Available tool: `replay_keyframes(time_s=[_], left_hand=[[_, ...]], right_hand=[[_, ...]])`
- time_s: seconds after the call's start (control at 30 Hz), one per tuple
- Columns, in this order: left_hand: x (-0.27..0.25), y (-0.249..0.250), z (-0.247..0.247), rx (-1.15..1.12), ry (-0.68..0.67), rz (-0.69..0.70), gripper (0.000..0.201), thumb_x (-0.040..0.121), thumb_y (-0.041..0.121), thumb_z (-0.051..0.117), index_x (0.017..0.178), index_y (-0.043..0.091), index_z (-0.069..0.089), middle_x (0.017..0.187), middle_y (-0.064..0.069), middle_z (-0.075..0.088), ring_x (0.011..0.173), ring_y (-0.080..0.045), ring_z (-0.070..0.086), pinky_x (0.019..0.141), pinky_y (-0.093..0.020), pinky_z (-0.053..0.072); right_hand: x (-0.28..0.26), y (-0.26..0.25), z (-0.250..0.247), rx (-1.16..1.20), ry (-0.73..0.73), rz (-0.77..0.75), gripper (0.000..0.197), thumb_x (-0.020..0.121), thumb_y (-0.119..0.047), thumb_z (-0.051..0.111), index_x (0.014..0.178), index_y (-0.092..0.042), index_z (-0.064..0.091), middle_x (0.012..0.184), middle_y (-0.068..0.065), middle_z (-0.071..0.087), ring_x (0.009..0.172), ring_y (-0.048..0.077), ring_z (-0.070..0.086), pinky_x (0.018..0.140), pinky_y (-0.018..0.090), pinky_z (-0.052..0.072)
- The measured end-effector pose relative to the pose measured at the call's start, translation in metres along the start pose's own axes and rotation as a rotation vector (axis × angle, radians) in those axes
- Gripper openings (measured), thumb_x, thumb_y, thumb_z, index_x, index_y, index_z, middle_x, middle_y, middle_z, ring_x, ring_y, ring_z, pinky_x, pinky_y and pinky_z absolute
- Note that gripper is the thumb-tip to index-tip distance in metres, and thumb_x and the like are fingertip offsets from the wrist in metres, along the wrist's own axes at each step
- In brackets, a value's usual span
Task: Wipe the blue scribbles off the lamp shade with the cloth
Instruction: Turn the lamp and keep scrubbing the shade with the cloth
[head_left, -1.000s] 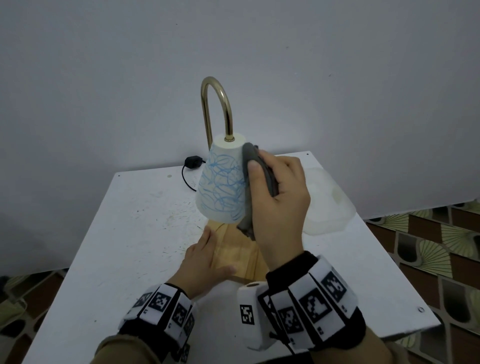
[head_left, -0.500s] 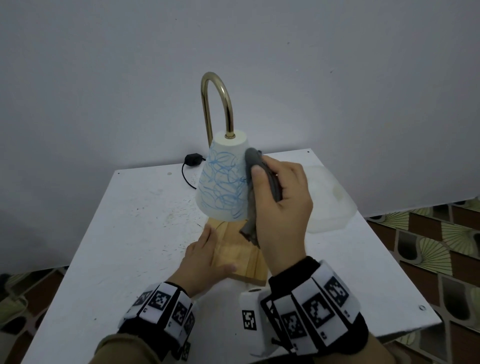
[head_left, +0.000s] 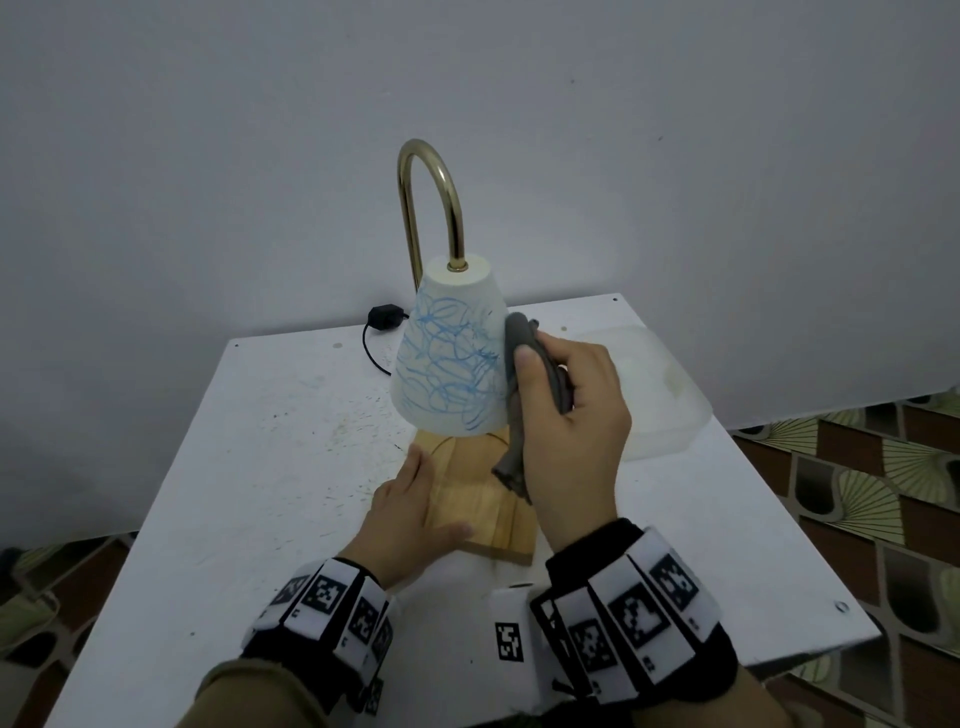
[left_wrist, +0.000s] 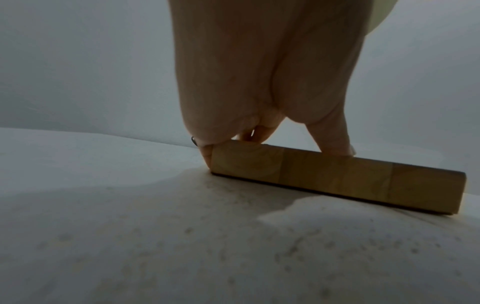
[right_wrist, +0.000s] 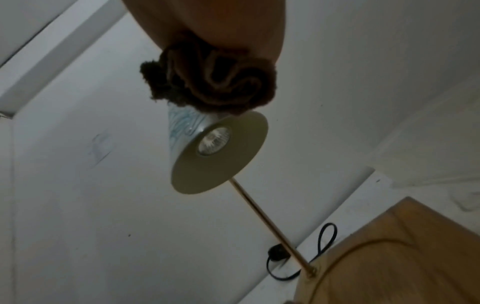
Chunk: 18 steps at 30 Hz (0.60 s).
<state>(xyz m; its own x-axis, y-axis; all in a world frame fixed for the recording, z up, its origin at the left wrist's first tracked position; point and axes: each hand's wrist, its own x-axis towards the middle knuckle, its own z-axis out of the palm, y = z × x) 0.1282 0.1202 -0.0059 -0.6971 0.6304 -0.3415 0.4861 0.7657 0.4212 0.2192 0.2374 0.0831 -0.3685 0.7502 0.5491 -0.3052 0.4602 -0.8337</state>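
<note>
A white cone lamp shade (head_left: 447, 358) covered in blue scribbles hangs from a curved brass arm (head_left: 431, 202) over a wooden base (head_left: 478, 499). My right hand (head_left: 566, 415) grips a bunched grey cloth (head_left: 519, 384) and presses it against the shade's right side. From below, the cloth (right_wrist: 213, 82) sits against the shade (right_wrist: 215, 152) near its rim. My left hand (head_left: 410, 514) lies flat on the base's left edge, fingers straight; its fingertips (left_wrist: 335, 144) press on the base (left_wrist: 337, 176).
The lamp stands on a white, speckled table (head_left: 249, 467) against a grey wall. A black cord and switch (head_left: 382, 322) lie behind the lamp. A translucent plastic lid (head_left: 660, 384) rests at the table's right. Patterned floor shows beyond the table edges.
My right hand has slid the cloth a little down the shade's right side. The left hand stays on the base.
</note>
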Motion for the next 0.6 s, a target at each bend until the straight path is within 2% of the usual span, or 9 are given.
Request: replay_keyframes(time_s=[0.1, 0.2, 0.33, 0.47, 0.6], left_hand=[[0.002, -0.002, 0.001, 0.01, 0.003, 0.005, 0.099, 0.085, 0.055, 0.055, 0.15, 0.013, -0.007, 0.157, -0.005, -0.015, 0.144, -0.032, 0.008, 0.116, -0.04, 0.012], [0.005, -0.002, 0.003, 0.018, 0.009, 0.006, 0.102, 0.083, 0.057, 0.056, 0.15, 0.012, -0.007, 0.158, -0.006, -0.014, 0.144, -0.033, 0.009, 0.115, -0.041, 0.013], [0.003, -0.002, 0.002, 0.03, 0.024, 0.016, 0.1, 0.085, 0.056, 0.053, 0.149, 0.011, -0.008, 0.157, -0.006, -0.015, 0.144, -0.03, 0.01, 0.115, -0.039, 0.012], [0.002, -0.003, 0.002, 0.003, 0.021, 0.014, 0.099, 0.085, 0.055, 0.054, 0.149, 0.013, -0.008, 0.157, -0.004, -0.015, 0.144, -0.031, 0.008, 0.116, -0.039, 0.011], [0.005, -0.006, 0.003, 0.01, 0.025, 0.013, 0.1, 0.084, 0.057, 0.055, 0.15, 0.014, -0.006, 0.158, -0.004, -0.015, 0.144, -0.032, 0.009, 0.115, -0.04, 0.012]], right_hand=[[-0.011, -0.005, 0.002, 0.004, -0.025, -0.064, 0.012, 0.086, -0.007, 0.061, 0.097, -0.005, 0.066, 0.09, 0.003, 0.058, 0.087, -0.006, 0.052, 0.077, 0.004, 0.038], [-0.025, 0.003, -0.005, -0.044, -0.055, -0.112, 0.016, 0.084, -0.006, 0.063, 0.1, -0.003, 0.067, 0.094, 0.003, 0.06, 0.092, -0.005, 0.052, 0.082, 0.006, 0.039], [-0.028, 0.018, -0.014, -0.087, -0.045, -0.035, 0.014, 0.085, -0.01, 0.06, 0.098, -0.009, 0.067, 0.092, -0.001, 0.059, 0.09, -0.008, 0.052, 0.081, 0.006, 0.039], [-0.01, 0.017, -0.011, -0.005, -0.015, 0.093, 0.011, 0.087, -0.013, 0.059, 0.095, -0.019, 0.064, 0.091, -0.008, 0.058, 0.087, -0.008, 0.053, 0.077, 0.005, 0.039], [-0.009, -0.001, -0.001, 0.043, -0.005, 0.02, 0.011, 0.086, -0.011, 0.06, 0.096, -0.015, 0.065, 0.091, -0.003, 0.059, 0.088, -0.006, 0.053, 0.077, 0.005, 0.039]])
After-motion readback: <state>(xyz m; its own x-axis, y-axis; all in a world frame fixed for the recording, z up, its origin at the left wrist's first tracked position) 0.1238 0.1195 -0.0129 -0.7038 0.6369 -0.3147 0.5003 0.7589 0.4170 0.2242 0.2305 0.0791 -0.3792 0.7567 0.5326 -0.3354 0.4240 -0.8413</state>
